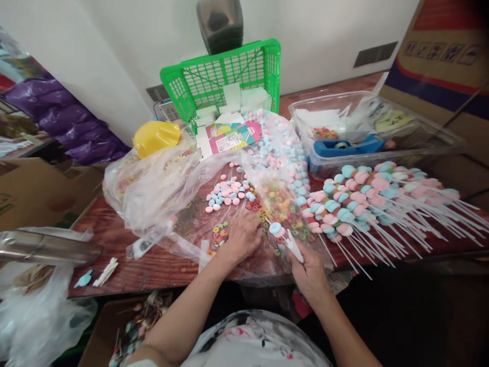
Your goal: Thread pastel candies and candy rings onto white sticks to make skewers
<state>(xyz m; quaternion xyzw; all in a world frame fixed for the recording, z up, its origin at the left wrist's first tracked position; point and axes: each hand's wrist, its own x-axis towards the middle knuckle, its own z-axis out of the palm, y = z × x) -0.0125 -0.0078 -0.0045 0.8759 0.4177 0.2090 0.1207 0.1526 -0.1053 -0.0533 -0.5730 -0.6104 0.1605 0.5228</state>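
Observation:
My right hand (308, 267) is closed around several white lollipop sticks (293, 247). A blue and a pink marshmallow-like candy (276, 230) sit at the upper tip of one stick. Just left of it, my left hand (244, 234) reaches down to the colourful cereal rings (256, 205), its fingers curled together; whatever is between the fingertips is hidden. Loose pink, blue and white candies (228, 192) lie on clear plastic beyond the left hand. More rings (220, 234) are scattered by the left wrist. To the right lies a pile of finished-looking candy skewers (367, 196) with white sticks pointing toward me.
A green crate (277, 76) stands at the back behind a large bag of candies (294, 148). Right of it are a clear tub (420, 145) and a blue tape dispenser (347, 147). A yellow bowl (156, 138) rests on a bag; a steel flask (49, 247) lies at left.

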